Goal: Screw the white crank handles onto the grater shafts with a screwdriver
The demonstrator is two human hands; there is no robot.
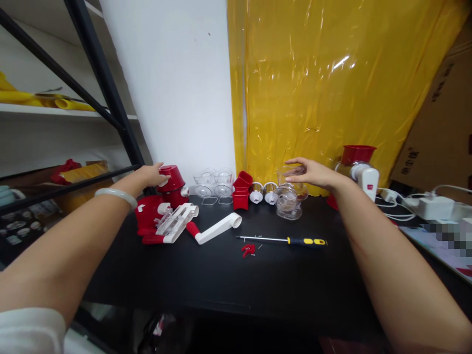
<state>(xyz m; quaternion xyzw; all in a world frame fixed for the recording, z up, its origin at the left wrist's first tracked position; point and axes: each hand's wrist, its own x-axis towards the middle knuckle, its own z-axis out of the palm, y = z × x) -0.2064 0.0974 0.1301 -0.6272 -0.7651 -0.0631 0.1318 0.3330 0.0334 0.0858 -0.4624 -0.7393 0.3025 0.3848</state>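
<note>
My left hand (150, 176) is at the red housing (175, 183) at the back left, its fingers spread along the housing's upper side. My right hand (308, 173) is over the clear plastic parts (290, 204), with thumb and fingers apart around the top rim; contact is hard to tell. Two metal drums with white ends (256, 193) stand beside these parts. Left of the drums are red pieces (241, 191) and clear cups (214, 187). A white crank (217, 230) with a red knob lies in front, near more white cranks (179, 221).
A screwdriver (306, 241) lies across the black table (206, 280), near small red pieces (248, 250) and screws. An assembled red and white machine (363, 172), cables and a white adapter (437, 206) are at right. Metal shelving (99, 73) borders the left.
</note>
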